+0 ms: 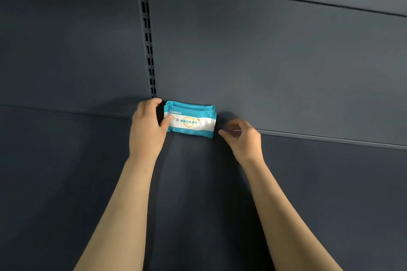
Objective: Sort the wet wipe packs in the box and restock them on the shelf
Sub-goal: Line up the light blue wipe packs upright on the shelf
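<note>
Reaching forward over a dark grey metal shelf point(286, 182), two bare forearms are seen from above, with both hands at the shelf's back edge. The left hand point(146, 126) is curled around the left end of a small stack of teal and white soft plastic wet wipe packs point(190, 120); its thumb is pressed on the front face of the nearest pack and its fingers are wrapped behind the end, so the stack is gripped. The right hand point(241, 134) is held just beside the right end of the stack, fingers loosely bent and partly closed with thumb and forefinger drawn near each other; nothing is held in it, and whether a fingertip touches the pack cannot be told. The packs are stood on edge, leaning against the dark grey back panel point(264, 61) where it meets the shelf, just right of a slotted vertical upright point(148, 46). About three packs are pressed together. On the front pack, a white band with teal lettering and a yellow shield emblem is shown between teal borders.
</note>
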Demonstrator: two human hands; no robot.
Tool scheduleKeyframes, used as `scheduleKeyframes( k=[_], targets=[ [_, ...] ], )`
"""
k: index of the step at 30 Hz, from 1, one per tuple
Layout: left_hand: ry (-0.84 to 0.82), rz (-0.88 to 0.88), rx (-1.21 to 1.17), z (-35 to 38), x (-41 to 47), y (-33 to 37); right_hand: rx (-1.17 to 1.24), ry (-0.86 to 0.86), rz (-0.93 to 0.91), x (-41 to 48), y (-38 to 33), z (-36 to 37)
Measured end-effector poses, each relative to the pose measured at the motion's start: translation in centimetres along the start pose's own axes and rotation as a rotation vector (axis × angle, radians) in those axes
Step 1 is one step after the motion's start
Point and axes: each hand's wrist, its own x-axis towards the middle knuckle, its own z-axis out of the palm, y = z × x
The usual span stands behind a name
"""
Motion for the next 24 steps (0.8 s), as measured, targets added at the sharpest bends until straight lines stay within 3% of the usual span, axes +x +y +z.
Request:
scheduleKeyframes(
  k=[4,12,19,24],
  targets=[
    [0.114,0.226,0.213,-1.3,-2.0,4.4,-0.153,0.088,-0.041,-2.3,0.9,-7.2],
    [-0.233,0.571,0.091,4.9,-12.0,20.4,-0.519,0.382,-0.017,-13.9,6.8,-26.7],
    [-0.494,0.817,-0.101,13.5,-31.5,35.8,-0.641,0.546,0.317,-34.5,17.9,-42.5],
    [-0.648,1.044,-0.236,18.0,-47.5,44.6,-0.659,0.66,0.585,-50.8,24.5,-49.8]
  ],
)
